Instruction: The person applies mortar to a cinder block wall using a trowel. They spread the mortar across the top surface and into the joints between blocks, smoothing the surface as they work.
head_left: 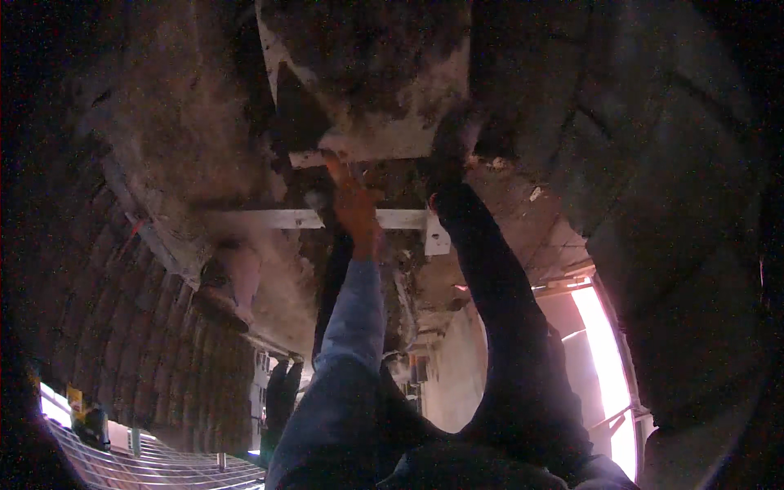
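My left hand (356, 208), at the end of a pale blue sleeve, reaches forward in dim light. Its fingers are stretched out to the near edge of a wide, dirt-covered slab (400, 135), and its thumb stands apart. They seem to touch the slab's pale rim, though the contact is too dark to be sure. A pale strip (269, 219) crosses beneath the hand, with a white piece with small holes (438, 238) by its right end. Dark-trousered legs (506, 302) flank the area, one partly behind my left arm. My right hand cannot be made out.
Stained, rough ground (196, 139) surrounds the slab. Ridged rows (163, 327) rise at the left, above a wire grid (155, 465). A rounded pinkish object (242, 273) lies nearby. Another person's dark legs (282, 392) show behind. Bright light enters through an opening (604, 351) at the right.
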Demonstrator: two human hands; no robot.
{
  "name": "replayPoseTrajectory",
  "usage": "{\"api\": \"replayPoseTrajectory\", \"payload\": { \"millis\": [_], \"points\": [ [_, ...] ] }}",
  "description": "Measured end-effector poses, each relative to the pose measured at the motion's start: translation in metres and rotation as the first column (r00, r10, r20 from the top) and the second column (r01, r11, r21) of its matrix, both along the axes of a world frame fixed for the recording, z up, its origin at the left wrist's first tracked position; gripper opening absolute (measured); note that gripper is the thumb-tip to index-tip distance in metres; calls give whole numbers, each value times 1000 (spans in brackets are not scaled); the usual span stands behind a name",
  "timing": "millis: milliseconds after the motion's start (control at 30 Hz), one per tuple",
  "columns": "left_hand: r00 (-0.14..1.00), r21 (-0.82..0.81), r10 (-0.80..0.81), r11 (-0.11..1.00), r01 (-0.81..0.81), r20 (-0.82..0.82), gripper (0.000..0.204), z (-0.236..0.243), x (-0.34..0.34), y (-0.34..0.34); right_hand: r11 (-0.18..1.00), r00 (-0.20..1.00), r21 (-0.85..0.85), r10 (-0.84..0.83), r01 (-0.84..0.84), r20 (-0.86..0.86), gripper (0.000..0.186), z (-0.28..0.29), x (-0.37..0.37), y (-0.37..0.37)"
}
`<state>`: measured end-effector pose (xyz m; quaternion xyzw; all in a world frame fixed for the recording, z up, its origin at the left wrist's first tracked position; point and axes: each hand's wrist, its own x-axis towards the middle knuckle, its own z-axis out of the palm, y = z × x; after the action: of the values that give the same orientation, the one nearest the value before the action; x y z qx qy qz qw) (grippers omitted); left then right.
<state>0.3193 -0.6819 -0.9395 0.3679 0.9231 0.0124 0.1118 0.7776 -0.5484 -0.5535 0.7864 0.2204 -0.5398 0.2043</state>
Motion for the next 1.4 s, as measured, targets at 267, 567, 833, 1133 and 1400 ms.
{"api": "replayPoseTrajectory", "payload": {
  "millis": [267, 567, 833, 1133, 1400],
  "points": [
    [912, 322, 28, 931, -173, 408, 68, -33, -47, 134, 995, 995, -26, -101, 101, -3, 71, -6, 1, -6],
    [459, 59, 242, 833, -550, 855, 52, -21, -73, 164, 984, 984, 5, 178, -178, 4, 76, -7, -29, -25],
    [157, -96, 291, 696, -712, 944, 54, 131, -96, 104, 862, 894, 309, -298, 402, -334, 46, -14, -62, -54],
    [452, -44, 174, 958, -284, 875, 67, 531, -89, 58, 662, 718, 474, -143, 581, -681, 44, 18, -230, -12],
    [6, -162, 232, 697, -698, 973, 43, 739, -73, 93, 588, 681, 640, 196, 495, -705, 52, 174, -339, 109]
  ]
}}
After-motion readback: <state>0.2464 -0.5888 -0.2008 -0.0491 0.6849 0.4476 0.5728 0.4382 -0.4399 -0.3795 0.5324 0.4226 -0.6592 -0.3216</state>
